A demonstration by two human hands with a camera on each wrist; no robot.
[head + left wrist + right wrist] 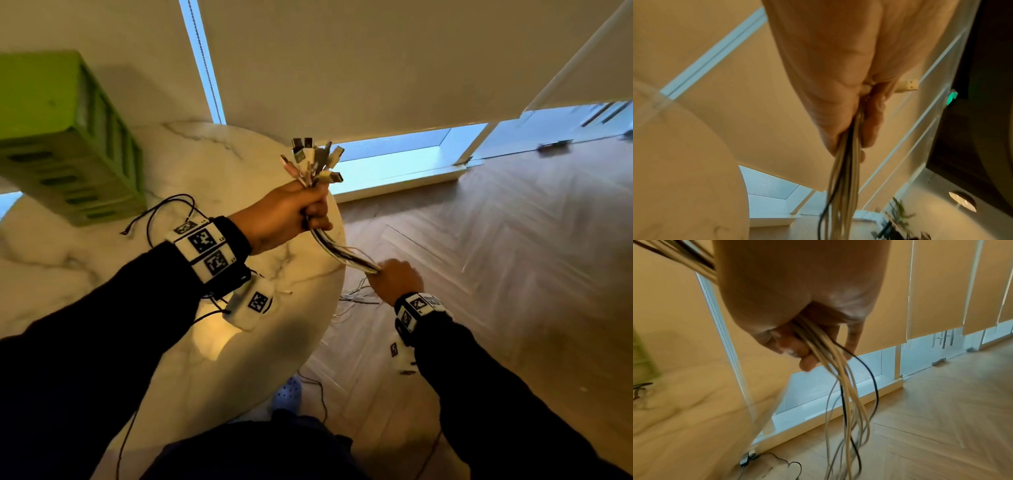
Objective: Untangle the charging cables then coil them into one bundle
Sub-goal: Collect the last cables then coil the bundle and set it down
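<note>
The cables (342, 255) run in one bunch from your left hand (284, 214) down to your right hand (394, 279). Your left hand is a fist round the bunch, just under the plugs (313, 159), which stick up like a bunch of flowers. There are too many plugs to count well. Your right hand is lower and curled round the same bunch, off the edge of the bench (102, 267). Below it the loose ends (846, 402) hang down to the floor (496, 257). Most are white; at least one is black. One green crate (65, 137) sits on the bench, to your left. You cannot see inside it.
</note>
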